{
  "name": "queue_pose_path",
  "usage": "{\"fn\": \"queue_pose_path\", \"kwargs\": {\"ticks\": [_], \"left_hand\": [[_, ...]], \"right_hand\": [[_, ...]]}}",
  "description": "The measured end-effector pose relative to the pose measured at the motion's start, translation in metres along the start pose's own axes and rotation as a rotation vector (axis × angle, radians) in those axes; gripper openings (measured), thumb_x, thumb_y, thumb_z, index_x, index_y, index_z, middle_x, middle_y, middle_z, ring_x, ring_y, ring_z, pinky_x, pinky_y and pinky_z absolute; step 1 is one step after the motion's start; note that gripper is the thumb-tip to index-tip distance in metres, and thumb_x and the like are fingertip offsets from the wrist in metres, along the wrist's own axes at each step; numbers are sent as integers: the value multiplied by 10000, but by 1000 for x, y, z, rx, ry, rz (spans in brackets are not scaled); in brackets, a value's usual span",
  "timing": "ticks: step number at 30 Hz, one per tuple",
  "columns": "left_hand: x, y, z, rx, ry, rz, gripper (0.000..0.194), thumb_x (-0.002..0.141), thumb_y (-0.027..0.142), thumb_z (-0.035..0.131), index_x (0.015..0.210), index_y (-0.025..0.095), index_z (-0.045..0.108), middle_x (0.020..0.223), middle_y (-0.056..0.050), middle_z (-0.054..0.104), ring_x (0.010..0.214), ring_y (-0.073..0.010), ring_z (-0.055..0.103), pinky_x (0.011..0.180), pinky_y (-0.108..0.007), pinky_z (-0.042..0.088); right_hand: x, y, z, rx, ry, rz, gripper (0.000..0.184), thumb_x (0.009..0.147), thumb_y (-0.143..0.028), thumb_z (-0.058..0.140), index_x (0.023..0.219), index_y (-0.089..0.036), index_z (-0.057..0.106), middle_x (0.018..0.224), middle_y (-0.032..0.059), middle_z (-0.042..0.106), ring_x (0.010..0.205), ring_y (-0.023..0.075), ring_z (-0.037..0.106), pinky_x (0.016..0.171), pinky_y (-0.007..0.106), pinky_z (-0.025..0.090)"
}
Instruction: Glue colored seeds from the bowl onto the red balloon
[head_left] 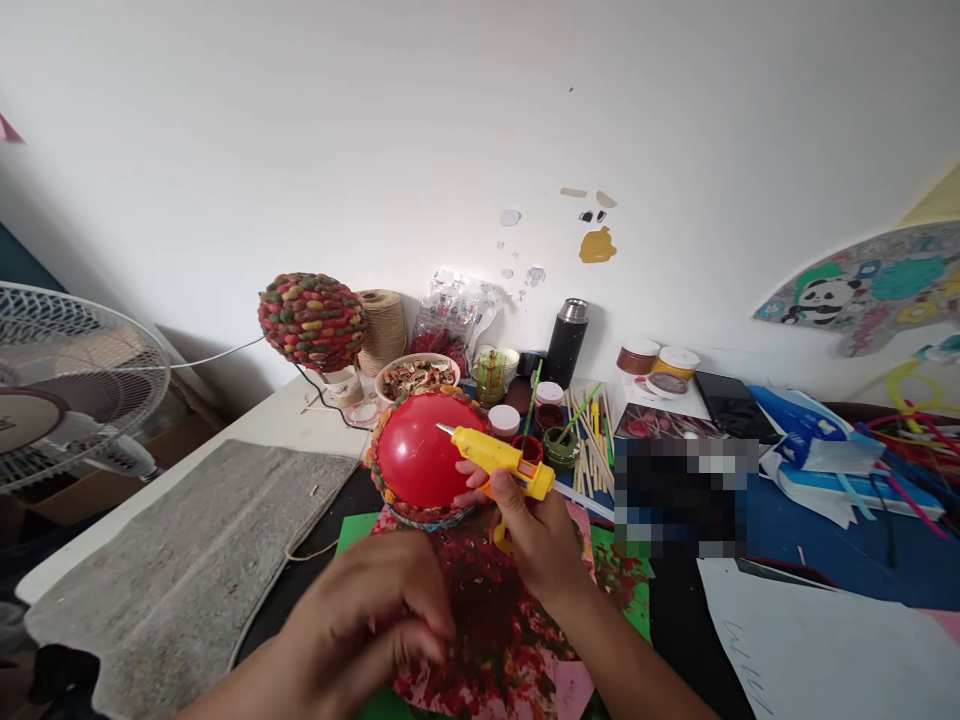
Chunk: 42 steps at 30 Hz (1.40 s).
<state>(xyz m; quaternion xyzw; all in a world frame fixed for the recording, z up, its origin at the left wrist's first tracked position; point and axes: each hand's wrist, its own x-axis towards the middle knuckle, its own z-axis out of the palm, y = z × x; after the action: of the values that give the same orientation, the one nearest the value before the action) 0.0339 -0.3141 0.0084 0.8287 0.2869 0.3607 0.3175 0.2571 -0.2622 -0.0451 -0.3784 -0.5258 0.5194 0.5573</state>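
My right hand point(536, 535) is wrapped round a yellow hot glue gun point(502, 462), whose metal nozzle points left over a red balloon point(420, 450). Coloured nut-like pieces point(379, 480) form a band around the balloon's edge. My left hand point(382, 605) is in front of the balloon, slightly blurred. Its fingers are curled and the thumb presses towards them; whatever they hold, if anything, is hidden. Beneath both hands lies a paint-smeared red and pink sheet point(480, 600) on a green one point(630, 590).
A ball covered in coloured pieces point(313, 322) stands back left, near a twine spool point(382, 330) and a bowl of shell-like bits point(418, 378). Paint jars point(561, 450), wooden sticks point(592, 430) and a black flask point(568, 345) line the wall. A fan point(75, 390) stands left.
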Motion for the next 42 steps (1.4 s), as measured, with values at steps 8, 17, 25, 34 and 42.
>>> {"fn": "queue_pose_path", "kwargs": {"ticks": [8, 17, 25, 34, 42], "left_hand": [[-6, -22, -27, 23, 229, -82, 457, 1149, 684, 610, 958, 360, 869, 783, -85, 800, 773, -316, 765, 739, -497, 657], [36, -99, -77, 8, 919, -246, 455, 1070, 663, 692, 943, 228, 736, 718, -20, 659, 719, -213, 584, 676, -357, 501], [88, -162, -110, 281, 647, -407, 379, 951, 556, 692, 1062, 210, 797, 922, -67, 833, 842, -252, 742, 767, -348, 588], [139, -221, -119, 726, 294, -507, 318, 1128, 421, 783, 1357, 201, 784, 1417, -125, 790, 1234, -301, 782, 1078, -528, 672], [148, -236, -114, 945, 111, -508, 391, 1129, 411, 789, 1460, 208, 742, 1502, -140, 747, 1273, -314, 771, 1076, -548, 684]], "right_hand": [[-2, -3, 1, 19, 13, 3, 665, 995, -886, 766, 1017, -234, 893, 1171, 165, 936, 869, 315, 896, 910, 464, 722], [-2, -1, 0, 46, 136, -77, 652, 1028, -835, 766, 1029, -196, 900, 1033, 160, 918, 634, 212, 792, 534, 280, 519], [-5, 1, 0, 67, 205, -91, 624, 1027, -825, 769, 929, -213, 841, 885, 111, 878, 614, 214, 793, 529, 271, 541], [-9, 1, 2, 90, 215, -92, 580, 1004, -785, 836, 932, -209, 859, 772, 87, 849, 560, 207, 785, 518, 268, 596], [-15, -2, 5, 47, 183, -119, 546, 1039, -754, 823, 976, -219, 910, 781, 105, 880, 604, 227, 831, 546, 278, 651]]}}
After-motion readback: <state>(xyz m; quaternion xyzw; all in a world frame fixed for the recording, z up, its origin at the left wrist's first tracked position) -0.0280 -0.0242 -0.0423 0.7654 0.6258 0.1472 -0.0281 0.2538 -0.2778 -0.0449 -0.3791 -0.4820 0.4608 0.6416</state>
